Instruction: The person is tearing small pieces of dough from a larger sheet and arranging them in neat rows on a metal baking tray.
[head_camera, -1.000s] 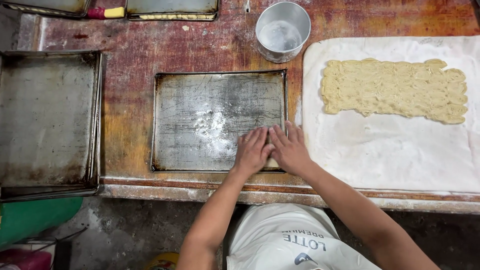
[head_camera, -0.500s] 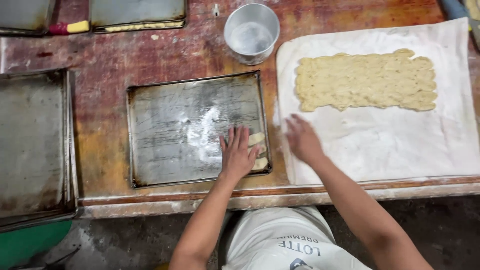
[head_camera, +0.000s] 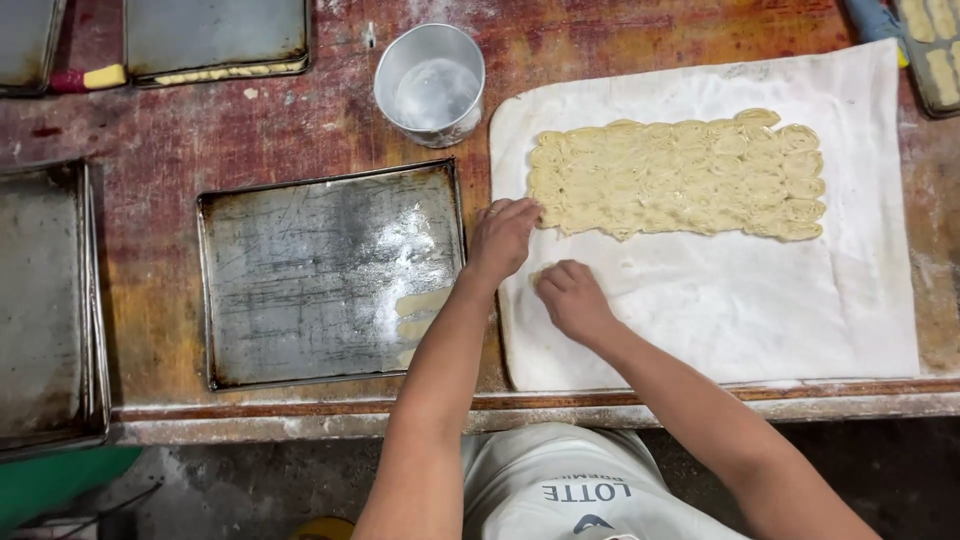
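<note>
Two bare hands work on a floured white cloth (head_camera: 760, 320): the left hand (head_camera: 503, 235) touches the corner of a pale, rippled slab of dough pieces (head_camera: 680, 178), fingers loose; the right hand (head_camera: 570, 297) pinches one small dough piece (head_camera: 541, 275). Both have left the scratched metal baking tray (head_camera: 300, 270), which sits on a worn reddish wooden table (head_camera: 250, 130).

A pale slab of coiled dough pieces (head_camera: 680, 175) lies flat on the white cloth (head_camera: 760, 320) — one small piece (head_camera: 541, 275) apart below its left end.
</note>
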